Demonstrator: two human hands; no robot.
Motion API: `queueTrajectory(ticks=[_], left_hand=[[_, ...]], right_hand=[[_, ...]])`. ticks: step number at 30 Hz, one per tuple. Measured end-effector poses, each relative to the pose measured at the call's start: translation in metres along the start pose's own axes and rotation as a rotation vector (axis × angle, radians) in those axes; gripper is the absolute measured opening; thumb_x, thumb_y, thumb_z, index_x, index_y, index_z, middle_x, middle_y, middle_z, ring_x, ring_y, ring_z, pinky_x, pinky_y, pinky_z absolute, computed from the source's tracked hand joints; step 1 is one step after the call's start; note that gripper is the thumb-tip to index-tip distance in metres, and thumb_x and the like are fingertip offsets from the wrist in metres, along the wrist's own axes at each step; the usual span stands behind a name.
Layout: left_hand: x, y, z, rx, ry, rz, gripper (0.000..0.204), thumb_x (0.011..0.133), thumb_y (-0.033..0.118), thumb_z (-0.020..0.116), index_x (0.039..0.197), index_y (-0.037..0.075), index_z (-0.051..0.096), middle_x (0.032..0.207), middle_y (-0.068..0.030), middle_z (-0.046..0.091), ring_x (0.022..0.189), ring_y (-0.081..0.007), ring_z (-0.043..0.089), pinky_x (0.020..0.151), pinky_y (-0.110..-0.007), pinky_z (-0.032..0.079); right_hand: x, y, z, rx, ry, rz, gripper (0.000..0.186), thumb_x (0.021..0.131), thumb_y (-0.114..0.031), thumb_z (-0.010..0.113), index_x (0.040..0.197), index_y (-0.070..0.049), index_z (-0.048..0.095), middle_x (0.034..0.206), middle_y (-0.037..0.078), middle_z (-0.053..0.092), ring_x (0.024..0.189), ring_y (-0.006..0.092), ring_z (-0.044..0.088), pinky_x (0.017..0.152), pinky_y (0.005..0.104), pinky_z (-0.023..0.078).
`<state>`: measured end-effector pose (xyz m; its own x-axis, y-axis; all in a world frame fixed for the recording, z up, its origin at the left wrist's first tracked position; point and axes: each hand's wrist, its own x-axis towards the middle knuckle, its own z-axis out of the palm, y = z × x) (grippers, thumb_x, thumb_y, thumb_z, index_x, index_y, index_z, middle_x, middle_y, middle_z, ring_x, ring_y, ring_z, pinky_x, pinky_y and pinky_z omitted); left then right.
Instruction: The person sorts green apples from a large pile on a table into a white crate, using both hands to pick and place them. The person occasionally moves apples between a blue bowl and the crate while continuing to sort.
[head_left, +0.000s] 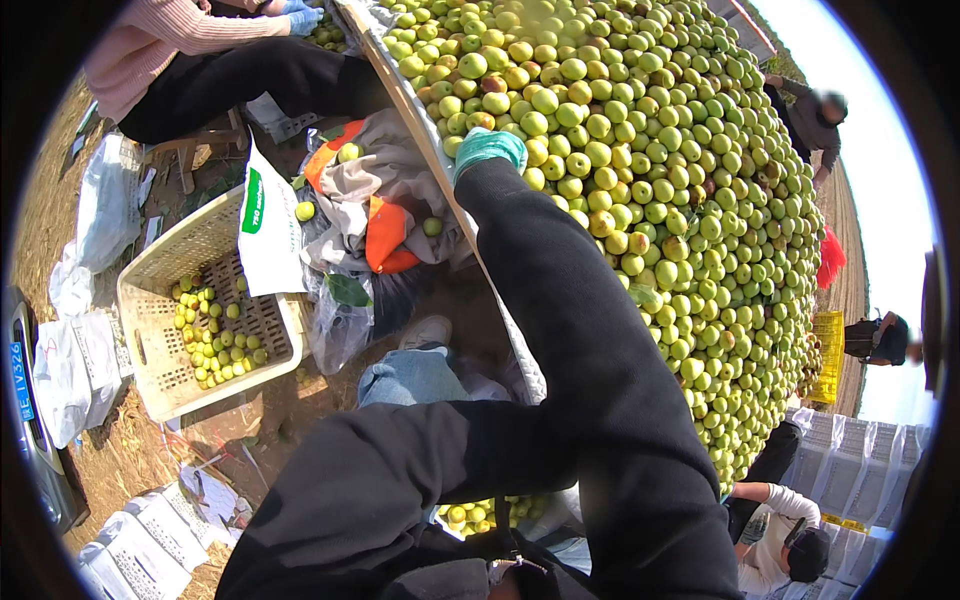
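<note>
My right arm, in a black sleeve, stretches forward to the left edge of a large heap of small round green fruit (640, 180). Some of them have reddish-brown patches, and they look like jujubes. My right hand (490, 150) wears a teal glove and rests on the heap near its raised border (415, 125). Its fingers are turned away, so whether they grip a fruit is hidden. My left forearm (480, 440) crosses in front of me and passes under the right arm, which hides the left hand. More green fruit (470, 515) shows low down by my jacket.
A beige plastic crate (150, 375) with some fruit stands at left. Beside it lie a white sack (268, 220) and a grey-and-orange cloth (385, 235). A person with blue gloves (303, 18) sits at upper left. Another person (785, 540) reaches toward the heap at lower right.
</note>
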<state>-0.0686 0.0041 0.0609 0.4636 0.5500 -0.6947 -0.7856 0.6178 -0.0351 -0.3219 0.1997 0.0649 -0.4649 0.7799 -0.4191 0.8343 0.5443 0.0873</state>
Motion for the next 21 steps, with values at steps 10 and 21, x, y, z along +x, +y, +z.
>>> queueTrajectory(ticks=[10, 21], left_hand=[[-0.003, 0.000, -0.009, -0.010, 0.030, -0.025, 0.052, 0.085, 0.053, 0.059, 0.116, 0.011, 0.051, 0.102, -0.0058, 0.055, 0.079, -0.0176, 0.055, 0.064, -0.035, 0.052], [-0.023, -0.025, -0.014, 0.175, 0.162, -0.048, 0.055, 0.086, 0.054, 0.058, 0.118, 0.010, 0.051, 0.105, -0.0072, 0.055, 0.082, -0.0180, 0.055, 0.066, -0.035, 0.052]], right_hand=[[-0.056, 0.118, -0.001, 0.819, 0.230, -0.280, 0.051, 0.072, -0.020, 0.079, 0.117, -0.010, 0.057, 0.101, 0.008, 0.065, 0.095, 0.0191, 0.062, 0.084, 0.0303, 0.049], [-0.156, 0.144, 0.036, 1.858, -0.033, -0.642, 0.055, 0.083, -0.020, 0.066, 0.128, 0.001, 0.043, 0.093, 0.010, 0.056, 0.057, 0.0119, 0.053, 0.045, 0.0219, 0.043]])
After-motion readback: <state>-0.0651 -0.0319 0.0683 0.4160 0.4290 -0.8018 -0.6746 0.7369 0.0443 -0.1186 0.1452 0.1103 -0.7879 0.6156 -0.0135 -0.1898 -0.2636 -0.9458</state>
